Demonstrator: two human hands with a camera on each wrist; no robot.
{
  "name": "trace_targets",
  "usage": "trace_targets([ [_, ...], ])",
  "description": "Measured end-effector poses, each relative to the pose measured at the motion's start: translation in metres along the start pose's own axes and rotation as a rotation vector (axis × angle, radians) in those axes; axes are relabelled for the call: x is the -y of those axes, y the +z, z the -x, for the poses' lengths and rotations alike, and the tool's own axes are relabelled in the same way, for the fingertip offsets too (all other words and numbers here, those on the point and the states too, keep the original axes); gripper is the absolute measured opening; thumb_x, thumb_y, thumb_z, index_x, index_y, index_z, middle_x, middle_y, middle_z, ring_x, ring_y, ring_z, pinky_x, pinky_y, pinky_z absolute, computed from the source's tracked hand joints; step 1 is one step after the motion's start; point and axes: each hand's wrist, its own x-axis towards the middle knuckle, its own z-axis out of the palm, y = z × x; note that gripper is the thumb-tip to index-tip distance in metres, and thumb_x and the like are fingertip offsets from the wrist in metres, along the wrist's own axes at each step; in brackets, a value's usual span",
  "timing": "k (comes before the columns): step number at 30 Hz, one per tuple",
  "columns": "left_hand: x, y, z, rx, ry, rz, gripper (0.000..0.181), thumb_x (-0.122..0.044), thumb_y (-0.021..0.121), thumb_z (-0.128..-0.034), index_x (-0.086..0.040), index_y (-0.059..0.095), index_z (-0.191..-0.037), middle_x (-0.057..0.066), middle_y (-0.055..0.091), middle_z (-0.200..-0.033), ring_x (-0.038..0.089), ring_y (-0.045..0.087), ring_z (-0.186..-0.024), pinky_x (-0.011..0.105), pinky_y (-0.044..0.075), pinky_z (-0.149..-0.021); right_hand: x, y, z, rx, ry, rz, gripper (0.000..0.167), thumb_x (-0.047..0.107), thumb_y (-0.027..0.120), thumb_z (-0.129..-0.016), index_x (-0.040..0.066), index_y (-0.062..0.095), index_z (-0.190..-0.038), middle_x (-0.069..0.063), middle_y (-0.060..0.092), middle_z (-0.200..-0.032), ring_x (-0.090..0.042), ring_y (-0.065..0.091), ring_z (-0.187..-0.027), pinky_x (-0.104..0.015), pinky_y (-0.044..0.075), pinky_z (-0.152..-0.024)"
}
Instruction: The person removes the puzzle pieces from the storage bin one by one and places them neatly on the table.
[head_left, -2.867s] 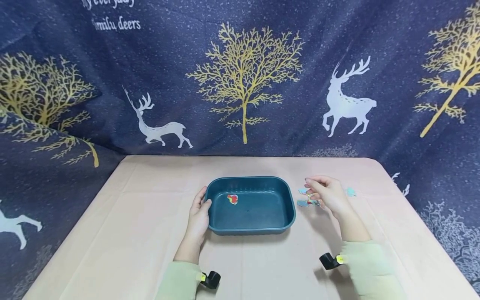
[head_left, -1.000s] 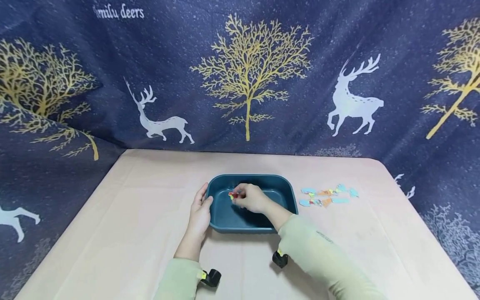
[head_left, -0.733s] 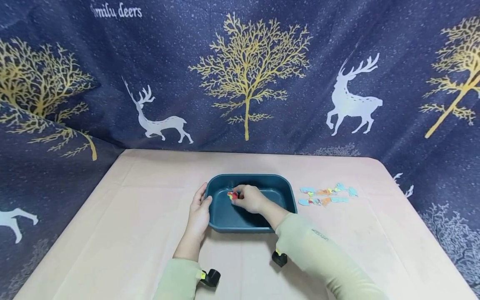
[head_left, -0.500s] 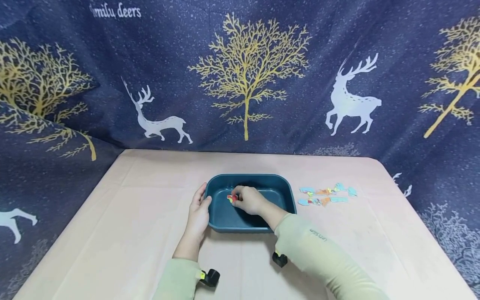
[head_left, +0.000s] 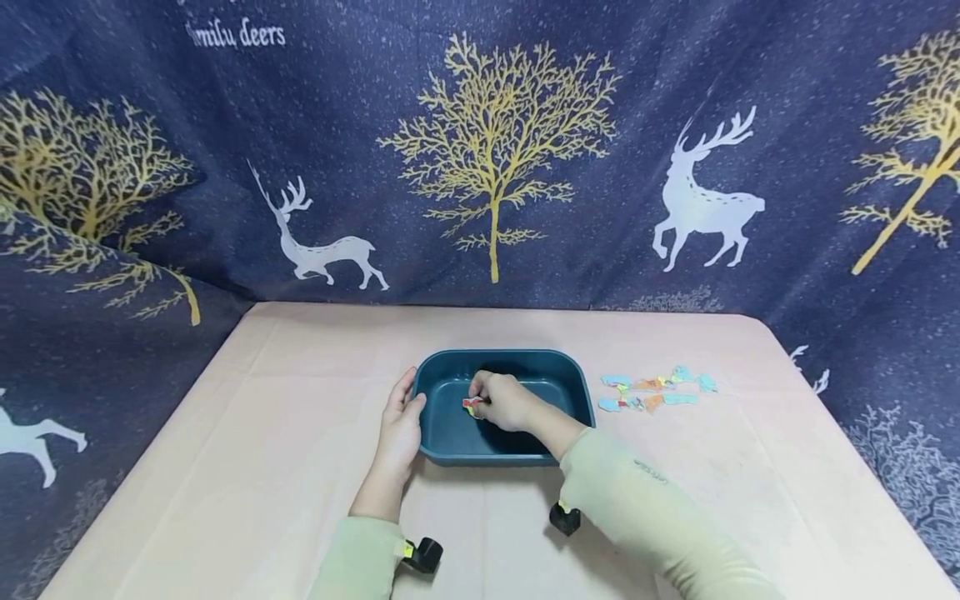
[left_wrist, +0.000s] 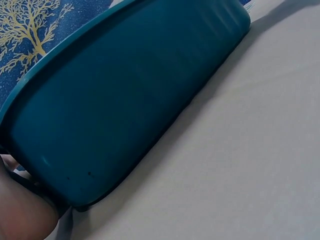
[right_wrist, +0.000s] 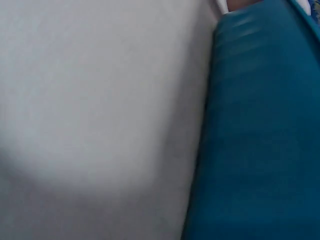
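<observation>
A dark teal plastic tub [head_left: 491, 460] stands on the cloth-covered table. My left hand [head_left: 400, 421] holds its left side, thumb at the rim and fingers along the outer wall. Inside the tub, my right hand [head_left: 510, 402] pinches a small red and yellow puzzle piece [head_left: 472, 403] between thumb and fingers, partly covering it. To the right of the tub lie several blue, orange and yellow puzzle pieces [head_left: 654, 403] in two rough rows. The left wrist view shows the tub's outer wall [left_wrist: 110, 95] and part of my left hand [left_wrist: 25, 210]; the right wrist view shows the wall [right_wrist: 260, 130] alone up close.
A pale pink cloth [head_left: 300, 400] covers the table. Behind it hangs a dark blue curtain [head_left: 420, 100] printed with deer and trees. A black wrist camera [head_left: 425, 556] sits below my left sleeve, another black camera [head_left: 565, 518] below my right.
My right hand has left the pieces at the right and reached into the tub, taking the red puzzle piece. Lately the piece has shifted slightly rightward and nearer. My left hand stays.
</observation>
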Motion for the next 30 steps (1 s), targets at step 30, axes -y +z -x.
trace_targets([
  [30, 0.0, 0.0, 0.002, 0.016, -0.01, -0.036, 0.049, -0.011, 0.034, -0.1011, -0.011, 0.026, -0.149, 0.011, 0.024, -0.156, 0.03, 0.019, -0.145, 0.047, 0.019, -0.119, -0.073, -0.088, 0.075, -0.285, 0.083, -0.44, 0.038, 0.01, 0.057, -0.093, -0.004, 0.049, -0.127, -0.023, 0.061, -0.11, -0.019, 0.069, -0.081, -0.034, 0.059, -0.063],
])
